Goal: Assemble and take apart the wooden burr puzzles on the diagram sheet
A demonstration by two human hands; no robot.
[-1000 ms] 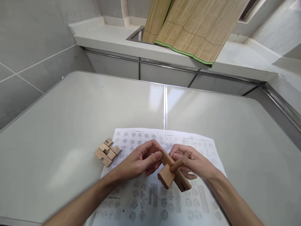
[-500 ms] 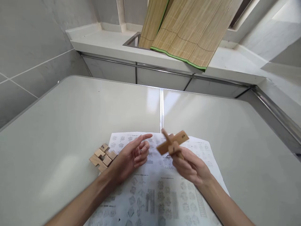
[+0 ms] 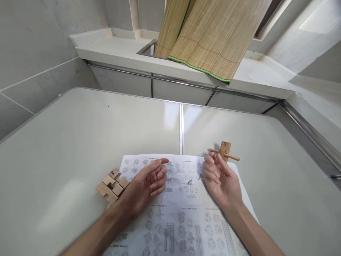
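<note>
My left hand rests on the printed sheet, its index finger stretched out and the other fingers loosely curled, holding nothing. Just left of its wrist lies an assembled wooden burr puzzle of notched blocks, one marked 3. My right hand is over the right part of the sheet, thumb and fingers apart and half curled. Right behind its fingertips is a cross-shaped wooden puzzle, a numbered flat piece crossed by a thin rod. The thumb partly covers its near end; whether it touches is hard to tell.
The sheet carries rows of small printed diagrams and lies on a pale table with a centre seam. Beyond the far edge runs a white ledge, with a green-edged bamboo blind hanging over it.
My right hand has carried the cross-shaped wooden puzzle right and away from me, to the sheet's far right edge, and its fingers have come apart from it. The left hand has barely moved.
</note>
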